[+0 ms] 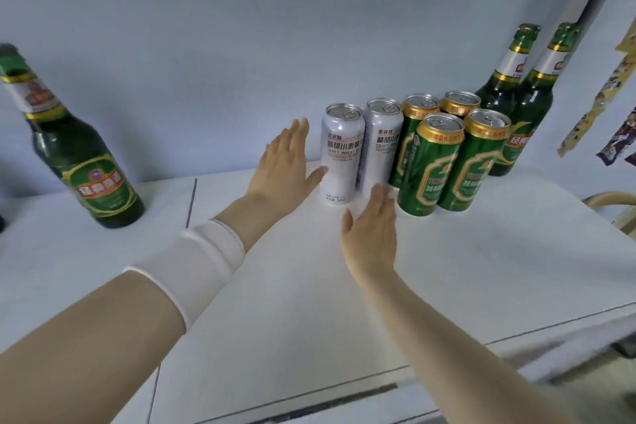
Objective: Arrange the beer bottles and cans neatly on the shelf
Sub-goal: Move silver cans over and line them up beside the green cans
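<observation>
Head view. On the white shelf point(309, 303), the left white can point(340, 155) and right white can point(382, 144) stand upright side by side, with silver tops and dark lettering. Just to their right are four green cans point(432, 169) with gold rims, in two rows, then two green bottles point(535, 103) near the wall. A third green bottle point(82, 155) stands well apart at left.

The left hand point(282, 162) is flat with straight fingers, its thumb against the left white can. The right hand point(371, 237) is flat, fingertips at the right white can's base. Neither hand grips anything.

Bare shelf point(481, 268) lies open between the lone bottle point(87, 165) and the cans point(430, 165), seemingly packed against two bottles point(530, 103).
</observation>
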The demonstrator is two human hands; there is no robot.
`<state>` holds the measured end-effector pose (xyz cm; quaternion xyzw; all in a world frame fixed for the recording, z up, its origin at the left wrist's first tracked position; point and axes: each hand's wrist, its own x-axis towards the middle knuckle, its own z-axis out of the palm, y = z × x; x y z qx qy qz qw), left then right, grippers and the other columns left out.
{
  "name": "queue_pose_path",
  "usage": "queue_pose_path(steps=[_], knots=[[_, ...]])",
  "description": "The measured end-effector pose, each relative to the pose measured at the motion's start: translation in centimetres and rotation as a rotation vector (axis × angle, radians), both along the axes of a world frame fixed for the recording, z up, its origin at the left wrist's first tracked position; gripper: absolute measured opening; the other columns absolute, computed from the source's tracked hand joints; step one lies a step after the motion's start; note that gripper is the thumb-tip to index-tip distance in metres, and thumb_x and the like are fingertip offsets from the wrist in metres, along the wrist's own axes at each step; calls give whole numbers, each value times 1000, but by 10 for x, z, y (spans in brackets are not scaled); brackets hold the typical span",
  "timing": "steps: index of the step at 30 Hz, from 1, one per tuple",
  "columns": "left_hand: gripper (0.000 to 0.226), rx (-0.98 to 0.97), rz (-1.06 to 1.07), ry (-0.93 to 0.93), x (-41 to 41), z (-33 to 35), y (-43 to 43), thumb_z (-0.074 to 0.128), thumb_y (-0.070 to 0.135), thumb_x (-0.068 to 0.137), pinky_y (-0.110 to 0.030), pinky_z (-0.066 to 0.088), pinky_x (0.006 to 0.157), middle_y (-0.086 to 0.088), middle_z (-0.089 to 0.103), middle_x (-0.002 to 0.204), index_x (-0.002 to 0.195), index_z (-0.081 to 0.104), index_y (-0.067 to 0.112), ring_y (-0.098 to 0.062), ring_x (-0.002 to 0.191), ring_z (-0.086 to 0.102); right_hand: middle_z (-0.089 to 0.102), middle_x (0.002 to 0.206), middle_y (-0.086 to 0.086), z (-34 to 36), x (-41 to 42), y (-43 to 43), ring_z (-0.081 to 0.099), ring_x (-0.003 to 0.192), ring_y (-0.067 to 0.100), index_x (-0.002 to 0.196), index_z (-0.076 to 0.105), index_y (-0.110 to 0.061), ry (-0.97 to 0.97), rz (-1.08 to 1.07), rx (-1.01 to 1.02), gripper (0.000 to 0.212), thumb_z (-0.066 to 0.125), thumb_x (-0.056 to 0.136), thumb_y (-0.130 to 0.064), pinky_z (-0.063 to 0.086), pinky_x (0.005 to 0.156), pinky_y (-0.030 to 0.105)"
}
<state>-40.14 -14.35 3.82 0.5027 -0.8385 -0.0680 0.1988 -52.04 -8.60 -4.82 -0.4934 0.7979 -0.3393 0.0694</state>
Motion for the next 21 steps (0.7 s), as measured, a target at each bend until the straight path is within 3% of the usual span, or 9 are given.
queue_pose_path(steps=[4,8,14,21], knots=[[68,34,122,-328,46,-23,39,36,41,96,-43,8,119,-8,8,158,148,3,13,-26,146,8,6,157,16,6,12,29,-1,145,32,147,5,-8,305,220,262,66,32,96,-39,5,119,42],[66,122,274,-448,96,-32,84,36,43,95,-48,10,117,-9,12,157,147,8,14,-28,145,9,4,157,17,16,37,49,-1,144,36,147,4,-9,506,397,320,64,28,97,-40,2,118,46],[66,185,417,-433,179,-22,142,38,43,94,-49,9,118,-10,13,157,147,11,13,-30,145,10,6,156,17,36,125,77,1,144,35,146,8,-7,607,617,289,61,27,97,-39,5,118,46],[63,88,569,-371,317,-5,202,42,43,92,-48,16,115,-11,26,152,144,21,13,-30,141,22,13,156,15,57,291,108,4,144,34,145,14,-7,625,797,187,60,31,97,-38,9,118,46]])
